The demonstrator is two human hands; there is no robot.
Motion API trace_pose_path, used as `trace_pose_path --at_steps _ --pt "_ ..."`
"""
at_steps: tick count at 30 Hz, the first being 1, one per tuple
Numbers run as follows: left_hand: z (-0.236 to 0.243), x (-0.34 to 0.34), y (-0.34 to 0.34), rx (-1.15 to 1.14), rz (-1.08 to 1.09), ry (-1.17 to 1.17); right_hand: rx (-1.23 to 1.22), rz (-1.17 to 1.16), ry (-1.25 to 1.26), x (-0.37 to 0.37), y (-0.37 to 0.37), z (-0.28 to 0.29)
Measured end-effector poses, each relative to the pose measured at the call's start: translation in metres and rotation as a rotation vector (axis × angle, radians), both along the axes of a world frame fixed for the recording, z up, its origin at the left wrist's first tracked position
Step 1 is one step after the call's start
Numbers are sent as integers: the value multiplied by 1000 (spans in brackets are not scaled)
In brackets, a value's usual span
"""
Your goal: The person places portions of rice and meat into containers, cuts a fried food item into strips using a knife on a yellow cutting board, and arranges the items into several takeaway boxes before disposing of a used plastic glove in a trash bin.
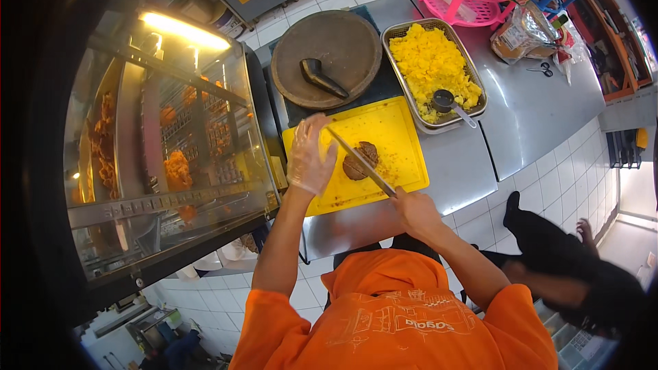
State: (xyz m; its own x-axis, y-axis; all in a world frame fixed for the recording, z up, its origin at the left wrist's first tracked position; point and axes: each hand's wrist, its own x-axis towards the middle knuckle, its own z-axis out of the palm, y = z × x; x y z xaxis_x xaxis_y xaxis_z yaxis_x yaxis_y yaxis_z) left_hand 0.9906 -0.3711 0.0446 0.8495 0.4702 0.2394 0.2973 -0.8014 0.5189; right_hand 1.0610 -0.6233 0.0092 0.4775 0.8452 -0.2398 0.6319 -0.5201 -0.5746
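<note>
A long knife (378, 179) lies slantwise across a brown piece of cooked meat (357, 167) on a yellow cutting board (391, 121). My bare right hand (419, 215) grips its handle at the board's near right edge. My left hand (310, 156), in a clear plastic glove, is over the board's left side, fingers stretched out beside the blade's tip. Whether it touches the blade I cannot tell. Brown and yellowish crumbs are scattered around the meat. How deep the blade sits in the meat is unclear.
Behind the board stands a round stone mortar (291, 62) bearing a dark pestle (322, 79). A metal tray (482, 82) of yellow mash holds a measuring scoop (443, 101). A lit glass case (185, 120) with fried food borders the left. Pink baskets (473, 10) stand far right; a person (576, 260) is nearby.
</note>
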Motion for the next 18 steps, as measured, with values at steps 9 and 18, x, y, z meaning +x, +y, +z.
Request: trace_pose_path --at_steps 9,18 --pt "-49 9 -27 384 -633 356 180 -735 961 -70 -88 11" --pt "-45 13 -37 243 -489 573 210 -746 1223 -177 -84 -4"
